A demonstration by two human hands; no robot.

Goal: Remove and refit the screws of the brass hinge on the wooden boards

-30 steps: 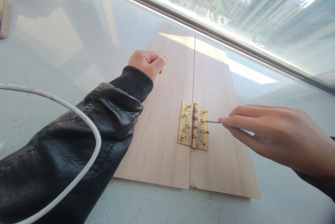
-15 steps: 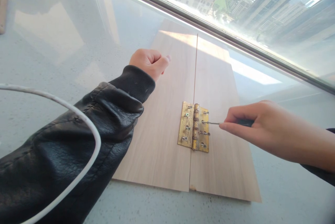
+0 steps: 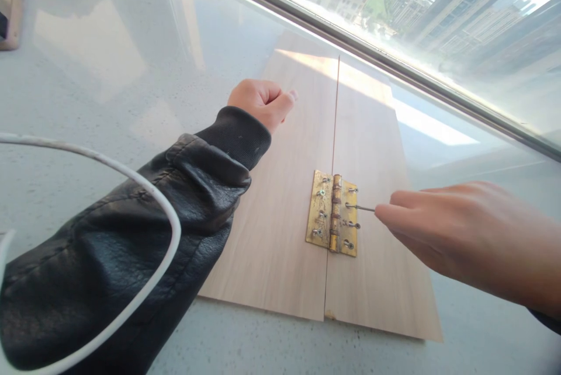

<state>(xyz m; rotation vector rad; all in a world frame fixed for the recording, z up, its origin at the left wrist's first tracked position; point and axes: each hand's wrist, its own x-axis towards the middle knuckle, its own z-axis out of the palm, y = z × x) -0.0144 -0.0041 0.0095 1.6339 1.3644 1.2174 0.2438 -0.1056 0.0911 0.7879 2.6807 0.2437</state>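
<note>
Two pale wooden boards, the left board (image 3: 272, 235) and the right board (image 3: 385, 258), lie side by side with a brass hinge (image 3: 335, 211) across their seam. Several screws stand partly raised in both hinge leaves. My right hand (image 3: 460, 235) is closed around a screwdriver (image 3: 364, 208); its handle is hidden in the fingers and its thin shaft reaches a screw on the right leaf. My left hand (image 3: 263, 103) is curled closed over the upper part of the left board, and whether it holds anything is hidden.
A white cable (image 3: 169, 211) loops across my left sleeve. The boards rest on a speckled pale countertop (image 3: 109, 112). A window frame (image 3: 350, 51) runs along the far side. A phone-like object (image 3: 13, 18) is at the far left edge.
The view has shifted, so the boards and hinge appear slightly further right. My right hand has turned around the screwdriver, its back now facing up more. My left hand remains closed over the board.
</note>
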